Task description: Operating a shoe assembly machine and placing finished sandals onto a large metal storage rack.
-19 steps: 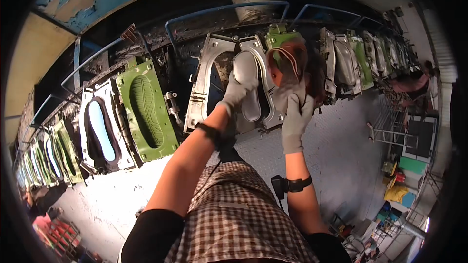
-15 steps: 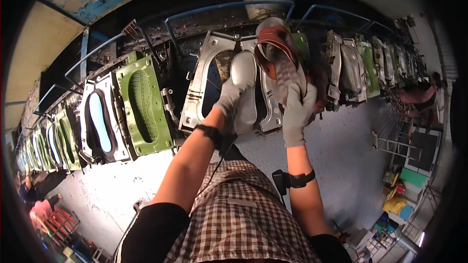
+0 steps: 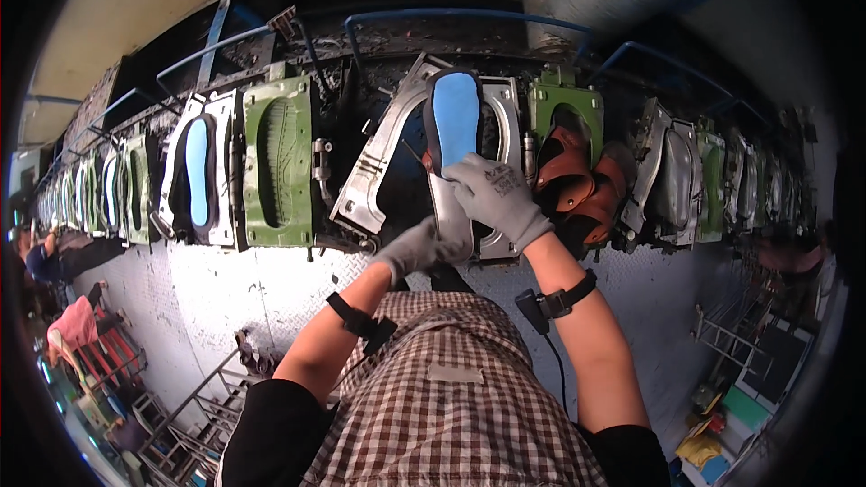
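A metal shoe last (image 3: 452, 215) stands in the middle of an opened silver mold (image 3: 502, 117). Over its far part lies a shoe upper with a blue sole face and black edge (image 3: 457, 108); a bit of brown shows at its left side. My right hand (image 3: 494, 198), in a grey glove, grips the near end of this upper, fingers bent on the blue face. Low beside the near end of the last is my left hand (image 3: 415, 249), gloved too; its fingers are smeared by motion. Brown strappy sandal uppers (image 3: 577, 185) rest on the green mold half (image 3: 566, 95) to the right.
Left of the open mold stand another green mold half (image 3: 278, 162) and a silver mold with a blue sole (image 3: 198, 171). More molds curve away on both sides. A blue rail (image 3: 469, 13) runs behind. People and a metal rack (image 3: 203, 410) are at the lower left.
The brown upper in my right hand came left; a blue-faced upper now covers the formerly bare last. My left hand slid down toward the last's near end. The view shifted slightly.
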A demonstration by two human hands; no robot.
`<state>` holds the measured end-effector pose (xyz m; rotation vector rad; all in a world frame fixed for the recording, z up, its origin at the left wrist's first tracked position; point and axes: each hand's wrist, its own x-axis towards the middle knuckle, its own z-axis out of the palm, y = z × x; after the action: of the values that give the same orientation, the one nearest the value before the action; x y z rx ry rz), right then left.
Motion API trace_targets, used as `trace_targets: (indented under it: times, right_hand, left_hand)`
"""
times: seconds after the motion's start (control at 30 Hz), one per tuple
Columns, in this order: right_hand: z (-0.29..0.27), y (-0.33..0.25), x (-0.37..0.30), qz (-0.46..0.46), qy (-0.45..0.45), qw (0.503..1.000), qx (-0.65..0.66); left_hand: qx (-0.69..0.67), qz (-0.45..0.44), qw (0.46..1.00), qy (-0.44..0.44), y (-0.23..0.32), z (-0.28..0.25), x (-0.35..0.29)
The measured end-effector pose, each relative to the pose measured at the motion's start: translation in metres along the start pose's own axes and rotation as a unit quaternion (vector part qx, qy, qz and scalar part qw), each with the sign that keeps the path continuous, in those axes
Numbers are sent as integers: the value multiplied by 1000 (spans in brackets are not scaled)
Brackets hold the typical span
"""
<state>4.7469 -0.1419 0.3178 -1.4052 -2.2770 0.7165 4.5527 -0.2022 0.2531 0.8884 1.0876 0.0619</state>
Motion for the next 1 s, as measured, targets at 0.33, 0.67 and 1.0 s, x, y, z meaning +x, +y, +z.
trace_targets:
  times: [0.33, 0.67, 1.0]
  right_hand:
    - [24, -35, -70, 117, -112, 983, 89]
    - [71, -6, -51, 272, 122, 942, 155]
    - [53, 12, -18, 233, 294, 924, 75]
  left_hand:
    - [-77, 171, 982, 24, -57, -20, -17]
    - [-403, 212, 878, 146, 39, -8, 29]
    - [-307, 320, 879, 174, 85, -8, 83]
